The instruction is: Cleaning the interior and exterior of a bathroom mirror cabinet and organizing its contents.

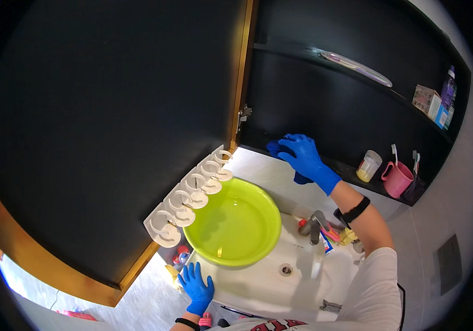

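My right hand (307, 159), in a blue rubber glove, presses a dark blue cloth (275, 148) onto the bottom shelf of a black wall cabinet (344, 111). Part of the cloth hangs over the shelf's front edge. My left hand (197, 288), gloved the same way, has its fingers spread at the left rim of a white washbasin (253, 285) and holds nothing. Between the hands a lime-green plastic basin (275, 231) with water in it sits on the washbasin. The cabinet door (108, 124) stands swung out to the left.
A white holder (186, 198) with several rings projects from the door above the green basin. On the bottom shelf are a jar (369, 166) and a pink cup (398, 178) beside toothbrushes. Boxes (426, 101) and a purple bottle (448, 89) occupy the upper shelf. A faucet (315, 225) rises behind the washbasin.
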A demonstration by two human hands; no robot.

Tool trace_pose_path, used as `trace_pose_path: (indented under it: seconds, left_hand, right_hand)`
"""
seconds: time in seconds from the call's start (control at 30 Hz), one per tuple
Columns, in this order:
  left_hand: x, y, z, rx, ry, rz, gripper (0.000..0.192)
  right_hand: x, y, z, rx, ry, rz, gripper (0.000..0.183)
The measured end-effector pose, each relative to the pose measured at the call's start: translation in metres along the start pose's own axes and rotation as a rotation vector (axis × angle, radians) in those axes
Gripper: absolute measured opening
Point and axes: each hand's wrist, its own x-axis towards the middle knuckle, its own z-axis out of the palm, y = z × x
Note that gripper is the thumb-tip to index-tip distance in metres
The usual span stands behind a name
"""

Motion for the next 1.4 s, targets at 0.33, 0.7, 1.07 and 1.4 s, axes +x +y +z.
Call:
trace_pose_path:
  seconds: [0.33,0.7,1.07,1.4]
  left_hand:
    - [0.003,0.002,-0.002,-0.043,-0.004,-0.002,0.060]
    - [0.000,-0.004,0.000,-0.012,0.002,-0.027,0.061]
    - [0.003,0.003,0.007,0.020,-0.049,0.032,0.060]
    - [0.001,0.000,0.014,0.013,-0.014,-0.021,0.062]
  right_hand:
    - [0.077,-0.029,0.062,0.190,0.079,0.184,0.022]
    - [0.037,-0.002,0.037,0.366,-0.030,-0.263,0.024]
    - [0.062,-0.023,0.046,0.622,-0.117,-0.084,0.014]
    - [0.008,0.011,0.028,0.517,-0.005,-0.003,0.017]
